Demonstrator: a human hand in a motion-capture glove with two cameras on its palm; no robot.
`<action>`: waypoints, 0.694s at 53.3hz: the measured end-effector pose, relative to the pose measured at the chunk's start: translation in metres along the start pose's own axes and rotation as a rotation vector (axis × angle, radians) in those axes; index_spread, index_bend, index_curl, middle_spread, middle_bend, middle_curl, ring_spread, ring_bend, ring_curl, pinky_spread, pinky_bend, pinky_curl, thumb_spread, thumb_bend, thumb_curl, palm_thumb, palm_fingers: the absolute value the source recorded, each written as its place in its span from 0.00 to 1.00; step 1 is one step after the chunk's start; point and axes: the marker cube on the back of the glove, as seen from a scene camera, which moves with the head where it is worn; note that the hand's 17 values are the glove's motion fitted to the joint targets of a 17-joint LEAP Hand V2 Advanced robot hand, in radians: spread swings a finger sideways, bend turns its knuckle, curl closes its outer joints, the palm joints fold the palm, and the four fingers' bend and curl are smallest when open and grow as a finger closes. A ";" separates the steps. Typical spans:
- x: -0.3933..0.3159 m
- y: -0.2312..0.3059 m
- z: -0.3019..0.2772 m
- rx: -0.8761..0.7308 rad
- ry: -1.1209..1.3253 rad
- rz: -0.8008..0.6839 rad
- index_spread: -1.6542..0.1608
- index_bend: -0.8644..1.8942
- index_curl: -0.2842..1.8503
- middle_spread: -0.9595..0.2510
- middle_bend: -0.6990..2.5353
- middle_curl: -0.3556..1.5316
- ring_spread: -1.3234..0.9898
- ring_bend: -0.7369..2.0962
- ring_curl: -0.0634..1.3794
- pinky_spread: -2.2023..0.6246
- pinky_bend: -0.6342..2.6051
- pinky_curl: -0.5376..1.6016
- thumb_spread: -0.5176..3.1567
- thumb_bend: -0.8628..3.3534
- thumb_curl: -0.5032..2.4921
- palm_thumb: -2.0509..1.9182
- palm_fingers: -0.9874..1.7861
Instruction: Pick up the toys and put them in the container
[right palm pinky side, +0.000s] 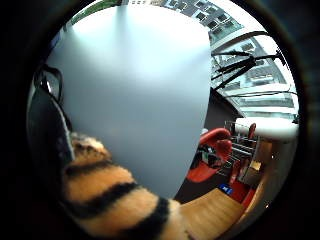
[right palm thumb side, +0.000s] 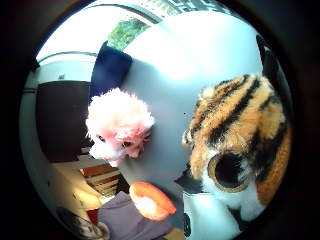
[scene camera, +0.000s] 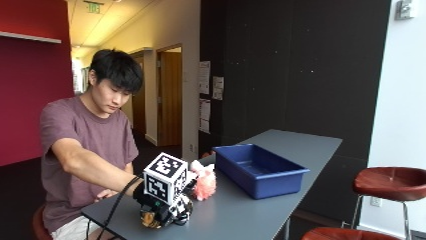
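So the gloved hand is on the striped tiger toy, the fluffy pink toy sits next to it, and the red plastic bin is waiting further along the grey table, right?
Nearly: the bin is blue, not red. The outside view shows a blue rectangular plastic bin further along the grey table. The rest holds: the gloved right hand is on the orange-and-black striped plush tiger, with the fluffy pink plush toy beside it.

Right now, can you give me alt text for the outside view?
A seated person's gloved right hand rests on a striped tiger plush at the near end of a grey table. A pink fluffy toy sits just beyond it, with an empty blue container farther along.
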 end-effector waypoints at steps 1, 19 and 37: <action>0.000 0.001 0.000 -0.034 -0.018 0.017 0.79 0.43 0.15 0.55 0.52 0.50 0.42 0.78 0.44 0.65 0.57 0.47 0.37 0.24 0.34 0.66 0.76; -0.068 0.048 -0.086 -0.091 0.026 0.008 0.78 0.54 0.20 0.54 0.55 0.58 0.42 0.80 0.48 0.64 0.57 0.50 0.29 0.22 0.40 0.67 0.75; -0.213 0.074 -0.189 0.134 0.035 -0.226 0.79 0.58 0.22 0.54 0.55 0.62 0.42 0.81 0.50 0.63 0.58 0.53 0.26 0.21 0.44 0.67 0.73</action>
